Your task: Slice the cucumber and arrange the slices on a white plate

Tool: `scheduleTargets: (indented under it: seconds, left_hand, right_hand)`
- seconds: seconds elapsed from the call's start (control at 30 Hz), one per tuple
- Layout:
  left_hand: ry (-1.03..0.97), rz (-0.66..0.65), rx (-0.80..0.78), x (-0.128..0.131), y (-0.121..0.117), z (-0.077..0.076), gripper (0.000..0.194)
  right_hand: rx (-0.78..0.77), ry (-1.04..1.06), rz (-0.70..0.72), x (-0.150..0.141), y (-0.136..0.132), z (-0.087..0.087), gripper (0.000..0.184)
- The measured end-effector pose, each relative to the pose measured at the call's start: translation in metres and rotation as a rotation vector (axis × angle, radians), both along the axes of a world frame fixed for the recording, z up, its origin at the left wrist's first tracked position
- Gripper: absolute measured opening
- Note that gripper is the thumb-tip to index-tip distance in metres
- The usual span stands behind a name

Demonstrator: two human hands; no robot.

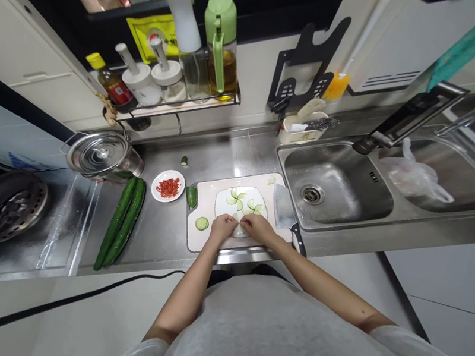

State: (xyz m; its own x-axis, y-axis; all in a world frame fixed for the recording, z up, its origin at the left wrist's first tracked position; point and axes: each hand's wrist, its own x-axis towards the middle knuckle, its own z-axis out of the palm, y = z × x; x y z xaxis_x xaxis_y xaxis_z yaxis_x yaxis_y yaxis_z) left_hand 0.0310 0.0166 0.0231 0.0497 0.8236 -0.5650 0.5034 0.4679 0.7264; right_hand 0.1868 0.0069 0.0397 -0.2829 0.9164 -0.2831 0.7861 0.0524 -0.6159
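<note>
My left hand [223,227] and my right hand [258,227] meet over the near part of a white plate [222,200], fingertips pinched together. Between them is a small pale cucumber slice [238,216], mostly covered by the fingers. Thin cucumber slices [237,196] lie fanned in curved groups on the plate. Under the plate is a pale cutting board [200,243]. A round cucumber piece [202,223] rests at the board's left, and a cut cucumber chunk [192,195] at its upper left corner. A cleaver [284,209] lies along the right side, its black handle towards me.
Two whole cucumbers [123,220] and a small dish of chopped red pieces [168,186] stand left. Behind them is a lidded steel pot [103,154]. A double sink [338,186] is at right, with a plastic bag [417,173]. Above hangs a condiment shelf [181,107].
</note>
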Motion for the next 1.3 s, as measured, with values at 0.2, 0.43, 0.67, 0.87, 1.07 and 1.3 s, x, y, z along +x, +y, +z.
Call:
scheduleTargets:
  seconds: [0.2, 0.43, 0.67, 0.87, 1.07, 1.3]
  left_hand:
    - [0.148, -0.103, 0.054, 0.000, 0.000, 0.010, 0.010]
    - [0.354, -0.158, 0.216, 0.001, -0.004, 0.011, 0.014]
    - [0.359, -0.354, 0.626, -0.013, -0.011, 0.005, 0.015]
    - [0.317, -0.475, 0.629, -0.017, -0.001, 0.001, 0.017]
    - [0.363, -0.540, 0.615, -0.014, 0.001, -0.001, 0.015]
    - [0.375, -0.541, 0.642, -0.013, -0.001, -0.003, 0.014]
  right_hand:
    - [0.002, -0.066, 0.028, -0.002, 0.001, 0.001, 0.020]
    - [-0.008, -0.115, 0.022, -0.005, -0.002, 0.002, 0.016]
    - [0.073, -0.192, 0.049, -0.002, -0.009, 0.001, 0.021]
    - [0.129, -0.355, 0.153, -0.003, -0.014, 0.002, 0.028]
    - [0.104, -0.410, 0.174, -0.005, -0.014, 0.004, 0.031]
    - [0.094, -0.392, 0.163, -0.006, -0.015, 0.004, 0.031]
